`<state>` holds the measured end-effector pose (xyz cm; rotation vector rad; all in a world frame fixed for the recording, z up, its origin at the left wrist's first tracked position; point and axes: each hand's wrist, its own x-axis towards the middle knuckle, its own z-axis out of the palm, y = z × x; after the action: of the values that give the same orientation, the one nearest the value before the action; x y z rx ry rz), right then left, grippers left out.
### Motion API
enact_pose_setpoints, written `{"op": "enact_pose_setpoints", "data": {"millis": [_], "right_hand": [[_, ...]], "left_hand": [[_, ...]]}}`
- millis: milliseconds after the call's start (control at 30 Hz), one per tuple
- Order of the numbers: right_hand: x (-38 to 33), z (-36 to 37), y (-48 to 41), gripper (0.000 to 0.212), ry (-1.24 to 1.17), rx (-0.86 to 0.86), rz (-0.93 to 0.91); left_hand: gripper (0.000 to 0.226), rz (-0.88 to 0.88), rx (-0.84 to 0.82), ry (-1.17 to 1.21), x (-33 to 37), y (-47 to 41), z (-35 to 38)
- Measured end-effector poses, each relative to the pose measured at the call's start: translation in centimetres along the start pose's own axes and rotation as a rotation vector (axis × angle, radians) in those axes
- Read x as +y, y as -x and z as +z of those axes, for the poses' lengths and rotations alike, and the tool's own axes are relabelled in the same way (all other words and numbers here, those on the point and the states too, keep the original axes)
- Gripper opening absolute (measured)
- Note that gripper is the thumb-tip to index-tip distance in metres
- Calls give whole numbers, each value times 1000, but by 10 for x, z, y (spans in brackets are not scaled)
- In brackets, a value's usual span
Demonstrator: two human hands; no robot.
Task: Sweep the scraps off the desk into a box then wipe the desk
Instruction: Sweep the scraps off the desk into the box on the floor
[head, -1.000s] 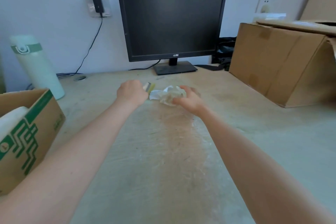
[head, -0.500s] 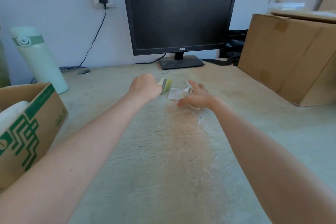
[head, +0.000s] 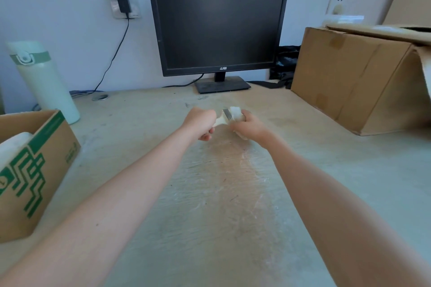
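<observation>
Head — scraps now against brush

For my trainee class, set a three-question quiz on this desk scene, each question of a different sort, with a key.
1. True or false: the black flat monitor shows a bright picture.
2. The left hand grips: A) a pale-handled brush with a metal band; B) a pen; C) a cup.
3. Fill in: the crumpled white wad is held by the ____ hand.
Key: 1 false, the screen is dark; 2 A; 3 right hand.
</observation>
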<state>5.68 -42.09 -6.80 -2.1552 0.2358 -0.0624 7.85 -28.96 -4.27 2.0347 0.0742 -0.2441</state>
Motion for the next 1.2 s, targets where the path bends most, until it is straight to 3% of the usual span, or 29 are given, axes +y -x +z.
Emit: {"op": "enact_pose_setpoints", "data": {"millis": [100, 300, 533, 700, 900, 1033, 1200], "right_hand": [[-3, -11, 6, 49, -137, 46, -13], [1, -42, 19, 17, -176, 137, -1], [32, -69, 56, 38, -210, 226, 68], [62, -101, 93, 15, -230, 319, 116], [99, -139, 128, 32, -216, 380, 185], [121, -174, 158, 4, -199, 405, 255], [159, -217, 199, 15, -184, 489, 339]], "left_hand": [[21, -11, -12, 118, 10, 10, 3], [23, 22, -60, 180, 30, 34, 18], [17, 54, -137, 204, 36, 70, 57], [19, 54, -219, 186, 40, 95, 98], [16, 128, -342, 152, 47, 127, 144], [16, 175, -421, 112, 57, 150, 176], [15, 254, -533, 43, 70, 187, 222]]}}
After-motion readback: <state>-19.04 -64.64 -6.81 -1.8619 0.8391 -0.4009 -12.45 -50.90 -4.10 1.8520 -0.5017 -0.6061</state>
